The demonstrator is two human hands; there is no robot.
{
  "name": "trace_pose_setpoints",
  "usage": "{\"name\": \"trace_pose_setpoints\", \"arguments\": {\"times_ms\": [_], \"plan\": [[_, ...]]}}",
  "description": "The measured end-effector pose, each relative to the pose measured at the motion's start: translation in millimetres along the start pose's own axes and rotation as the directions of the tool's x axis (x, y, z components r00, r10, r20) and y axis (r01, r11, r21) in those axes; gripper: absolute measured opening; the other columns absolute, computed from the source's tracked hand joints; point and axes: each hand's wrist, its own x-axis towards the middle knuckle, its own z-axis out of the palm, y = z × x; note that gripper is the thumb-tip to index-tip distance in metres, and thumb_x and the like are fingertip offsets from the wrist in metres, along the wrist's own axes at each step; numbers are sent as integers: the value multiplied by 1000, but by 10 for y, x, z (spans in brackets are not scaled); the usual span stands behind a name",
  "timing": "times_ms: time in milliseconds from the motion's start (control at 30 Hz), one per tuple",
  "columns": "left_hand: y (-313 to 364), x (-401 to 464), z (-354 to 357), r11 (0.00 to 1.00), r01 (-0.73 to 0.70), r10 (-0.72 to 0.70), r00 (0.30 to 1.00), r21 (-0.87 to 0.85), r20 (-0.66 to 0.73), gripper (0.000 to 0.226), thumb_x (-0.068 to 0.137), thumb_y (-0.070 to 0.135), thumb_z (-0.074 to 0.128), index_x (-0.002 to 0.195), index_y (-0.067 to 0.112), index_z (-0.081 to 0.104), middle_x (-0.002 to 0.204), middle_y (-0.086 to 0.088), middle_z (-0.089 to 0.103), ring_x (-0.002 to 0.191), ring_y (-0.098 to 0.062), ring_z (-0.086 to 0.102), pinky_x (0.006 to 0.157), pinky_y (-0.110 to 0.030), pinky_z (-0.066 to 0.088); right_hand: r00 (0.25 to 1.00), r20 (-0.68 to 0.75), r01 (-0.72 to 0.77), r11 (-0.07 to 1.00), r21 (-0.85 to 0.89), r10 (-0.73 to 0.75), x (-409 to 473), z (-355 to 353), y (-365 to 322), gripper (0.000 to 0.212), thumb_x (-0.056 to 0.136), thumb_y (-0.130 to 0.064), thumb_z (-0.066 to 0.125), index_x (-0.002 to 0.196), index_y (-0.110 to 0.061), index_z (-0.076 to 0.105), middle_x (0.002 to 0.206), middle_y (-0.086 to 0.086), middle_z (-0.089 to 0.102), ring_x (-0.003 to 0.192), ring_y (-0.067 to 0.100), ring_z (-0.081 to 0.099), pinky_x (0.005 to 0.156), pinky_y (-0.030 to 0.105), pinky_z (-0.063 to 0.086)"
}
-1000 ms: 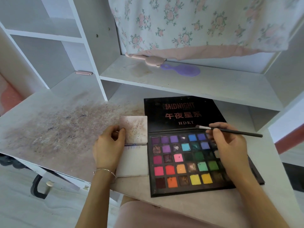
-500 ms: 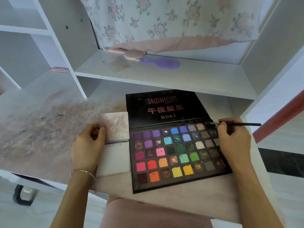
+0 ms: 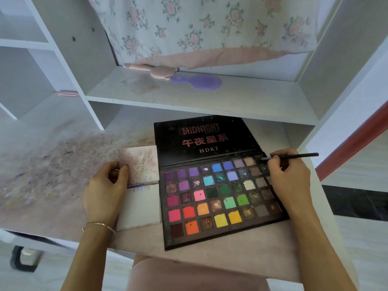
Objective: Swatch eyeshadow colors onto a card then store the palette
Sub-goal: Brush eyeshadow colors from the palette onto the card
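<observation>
On the counter (image 3: 52,164), my right hand (image 3: 289,181) is pinching the brush (image 3: 294,156), its tip newly reaching the palette's (image 3: 220,198) top-right pan; my left hand (image 3: 105,190) is gripping the card (image 3: 139,185). Loading colour, swatching pending.

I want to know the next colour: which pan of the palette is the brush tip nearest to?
The dark pan at the right end of the top row: the brush tip hovers there, right of the beige pan.

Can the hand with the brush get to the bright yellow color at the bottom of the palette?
Probably yes. The right hand holds the brush at the top row of the open palette, and the yellow pan lies uncovered nearer the person, with nothing lying over it.
</observation>
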Motion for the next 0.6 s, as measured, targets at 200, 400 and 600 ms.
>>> {"name": "trace_pose_setpoints", "arguments": {"times_ms": [200, 400, 600], "plan": [[-3, 8, 4, 1000, 25, -25, 1000, -3, 0, 17, 87, 24, 58, 97, 11, 65, 75, -1, 59, 79, -31, 58, 66, -32, 39, 1000, -15, 16, 998, 60, -15, -34, -4, -38, 20, 89, -11, 49, 78, -28, 48, 69, -11, 53, 64, -8, 56, 47, 4, 40], [10, 11, 12, 999, 31, -30, 999, 17, -16, 17, 87, 24, 58, 97, 12, 65, 74, 2, 58, 74, -25, 54, 65, -30, 36, 994, 98, 19, 976, 216, -41, -101, 111, -212, 20, 90, -13, 49, 81, -31, 49, 75, -5, 61, 70, -2, 62, 48, 15, 50], [21, 5, -6, 999, 36, -36, 999, 5, 0, 17, 87, 25, 58, 97, 13, 65, 73, 2, 59, 78, -30, 60, 65, -31, 42, 944, 303, 34, 950, 310, -133, -355, 429, -501, 25, 87, -8, 51, 77, -31, 51, 75, -3, 61, 75, 5, 61, 56, 17, 53]]}}
